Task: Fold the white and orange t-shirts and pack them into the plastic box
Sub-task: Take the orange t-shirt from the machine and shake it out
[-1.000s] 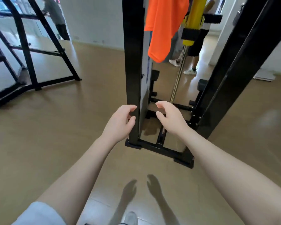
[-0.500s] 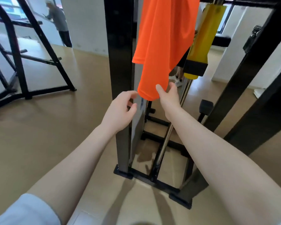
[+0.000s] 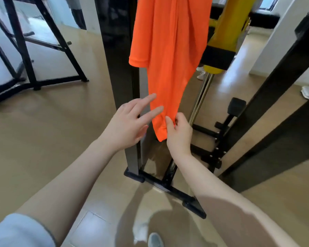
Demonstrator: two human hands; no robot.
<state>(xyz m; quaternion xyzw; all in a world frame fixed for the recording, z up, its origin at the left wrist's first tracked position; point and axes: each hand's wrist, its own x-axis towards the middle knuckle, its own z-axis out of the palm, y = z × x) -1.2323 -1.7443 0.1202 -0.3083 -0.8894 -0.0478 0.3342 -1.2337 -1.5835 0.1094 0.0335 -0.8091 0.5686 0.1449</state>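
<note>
Floor (image 3: 52, 125): we see bare tan flooring all round us, with no plastic box and no white t-shirt anywhere in view, so we cannot say where either one is.
Black frame (image 3: 118, 68): the nearest upright of the gym machine stands just left of the hanging cloth; a second black rack (image 3: 25, 50) sits well apart at the far left.
Orange t-shirt (image 3: 169, 50): it hangs unfolded from somewhere above the top edge of the view, one sleeve hem showing at its left side and its lowest corner dangling in front of the frame.
Yellow pad (image 3: 227, 32): a padded roller with a black band sits just behind and to the right of the shirt, above a chrome rod.
Left hand (image 3: 127, 125): fingers spread and straight, the fingertips touching the shirt's lower left edge, gripping nothing.
Right hand (image 3: 178, 134): pinches the shirt's bottom corner between thumb and curled fingers.
Progress: we judge the task barely begun (the first shirt is only now being taken hold of); still to come are pulling it free, folding it, finding and folding the white one, and packing both.
Writing: we can read no brand, label or lettering on the shirt or the machine.
</note>
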